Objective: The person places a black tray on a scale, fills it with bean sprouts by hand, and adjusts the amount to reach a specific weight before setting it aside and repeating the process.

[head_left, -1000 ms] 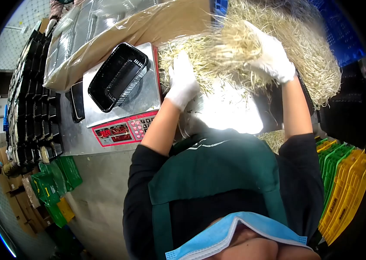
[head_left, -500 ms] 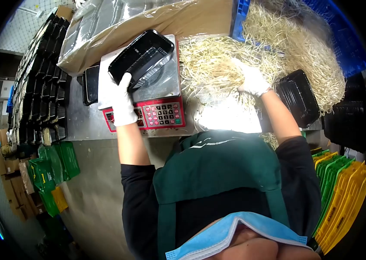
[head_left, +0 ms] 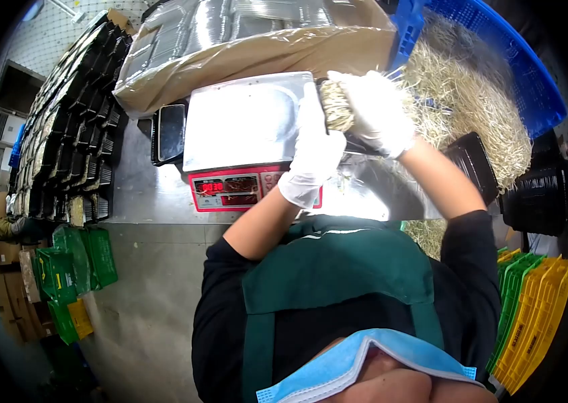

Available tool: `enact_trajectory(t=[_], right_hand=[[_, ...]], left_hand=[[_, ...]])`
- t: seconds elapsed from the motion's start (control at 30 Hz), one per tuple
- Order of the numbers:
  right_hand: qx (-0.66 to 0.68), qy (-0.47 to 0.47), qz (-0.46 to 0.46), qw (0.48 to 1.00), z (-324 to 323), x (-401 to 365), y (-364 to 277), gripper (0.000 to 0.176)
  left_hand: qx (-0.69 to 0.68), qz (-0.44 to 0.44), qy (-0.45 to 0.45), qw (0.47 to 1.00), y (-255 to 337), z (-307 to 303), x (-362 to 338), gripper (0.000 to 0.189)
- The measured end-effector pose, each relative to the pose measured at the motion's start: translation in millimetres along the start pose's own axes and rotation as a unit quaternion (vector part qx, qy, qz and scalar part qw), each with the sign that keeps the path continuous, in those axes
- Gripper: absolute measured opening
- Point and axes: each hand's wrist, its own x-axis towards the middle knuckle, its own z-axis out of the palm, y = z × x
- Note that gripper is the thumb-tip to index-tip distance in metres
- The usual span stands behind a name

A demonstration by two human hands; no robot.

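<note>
My white-gloved left hand (head_left: 316,158) is at the right edge of the scale's metal plate (head_left: 243,121), closed along the near side of a black plastic tray (head_left: 359,145). Only a dark strip of that tray shows; the hands hide most of it. A compact bundle of bean sprouts (head_left: 336,107) sits between both hands. Over its right side curls my gloved right hand (head_left: 379,114), fingers closed against the sprouts. Red digits are lit on the scale's display (head_left: 213,187).
A blue crate (head_left: 532,87) spills a heap of sprouts (head_left: 462,101) on the right. Another black tray (head_left: 472,161) leans there. Behind the scale stands a carton (head_left: 257,57) of clear plastic lids. A phone (head_left: 171,133) lies left; stacked filled trays (head_left: 69,127) rise beyond.
My left hand has carried the black tray off the scale to the right. My right hand has brought sprouts from the pile to it. The view has shifted slightly.
</note>
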Motion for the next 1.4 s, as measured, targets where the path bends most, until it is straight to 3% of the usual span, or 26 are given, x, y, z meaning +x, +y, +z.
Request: enact_trajectory(t=[0.07,0.1,0.17,0.2,0.27,0.37,0.4,0.47,0.57,0.63,0.67,0.7,0.77,0.8,0.83,0.9,0.97,1.0,1.03,1.17,1.2,1.23,1.27,1.3,1.37,1.4], right_hand=[[0.083,-0.052,0.089,0.991,28,13,-30,0.065],[0.128,-0.058,0.102,0.985,47,15,-40,0.073],[0.165,-0.179,0.17,0.955,56,30,-63,0.077],[0.104,-0.196,0.158,0.962,63,34,-68,0.076],[0.083,-0.264,0.161,0.947,65,48,-72,0.073],[0.05,-0.307,0.106,0.944,87,46,-66,0.057],[0.025,-0.261,0.043,0.964,75,42,-63,0.056],[0.031,-0.178,-0.096,0.979,50,31,-41,0.068],[0.064,-0.26,-0.033,0.963,15,24,-10,0.08],[0.114,-0.348,0.059,0.929,-4,15,4,0.085],[0.214,-0.281,0.066,0.933,1,4,9,0.061],[0.214,-0.284,0.065,0.932,2,1,7,0.061],[0.249,-0.326,0.248,0.877,2,-5,-4,0.032],[0.171,-0.229,0.093,0.954,3,-13,5,0.013],[0.187,-0.201,0.103,0.956,-1,-14,15,0.012],[0.251,-0.238,0.214,0.914,-36,-3,30,0.004],[0.485,-0.125,0.405,0.765,-61,7,33,0.006],[0.539,-0.092,0.357,0.757,-65,7,40,0.014],[0.459,-0.124,0.331,0.815,-74,19,30,0.022],[0.497,-0.099,0.308,0.806,-3,21,-7,0.027],[0.407,-0.159,0.228,0.87,19,15,-10,0.029],[0.307,-0.215,0.144,0.916,30,15,-14,0.032],[0.308,-0.211,0.146,0.916,32,14,-14,0.032],[0.286,-0.198,0.11,0.931,30,14,-17,0.037],[0.261,-0.186,0.08,0.944,12,14,-22,0.042],[0.237,-0.163,0.081,0.954,-6,15,-21,0.041]], left_hand=[[-0.252,-0.045,0.133,0.958,-39,-5,-5,0.077],[-0.29,-0.02,0.139,0.947,-52,-19,-5,0.072],[-0.386,-0.158,0.078,0.905,-64,-58,-7,0.065],[-0.166,-0.21,-0.001,0.963,-45,-90,-2,0.059],[-0.175,-0.192,0.008,0.966,-32,-100,-2,0.055],[0.069,-0.011,-0.005,0.998,-4,-97,16,0.058],[0.277,0.189,0.001,0.942,-17,-94,16,0.07],[0.267,0.221,-0.008,0.938,-29,-90,16,0.074],[0.296,0.229,-0.022,0.927,-36,-85,16,0.081],[0.294,0.196,-0.135,0.926,-45,-86,21,0.081],[0.319,0.176,-0.123,0.923,-46,-79,21,0.081],[0.317,0.174,-0.123,0.924,-44,-79,22,0.081],[0.335,0.195,-0.161,0.908,-38,-84,24,0.07],[0.335,0.221,-0.144,0.904,-43,-83,23,0.07],[0.339,0.222,-0.149,0.902,-43,-82,23,0.07],[0.336,0.17,-0.161,0.912,-41,-82,26,0.076],[0.361,0.206,-0.128,0.901,-27,-85,26,0.072],[0.383,0.241,-0.095,0.886,-18,-88,25,0.068],[0.385,0.241,-0.095,0.886,-10,-92,23,0.068],[0.309,0.23,-0.007,0.923,-28,-129,20,0.058],[-0.001,0.101,0.051,0.994,-55,-135,22,0.059],[-0.311,-0.041,0.102,0.944,-57,-139,25,0.061],[-0.308,-0.041,0.098,0.945,-58,-140,24,0.061],[-0.142,0.034,0.045,0.988,-33,-136,23,0.064],[0.194,0.179,-0.069,0.962,6,-115,20,0.071],[0.159,0.165,-0.125,0.965,2,-99,20,0.075]])
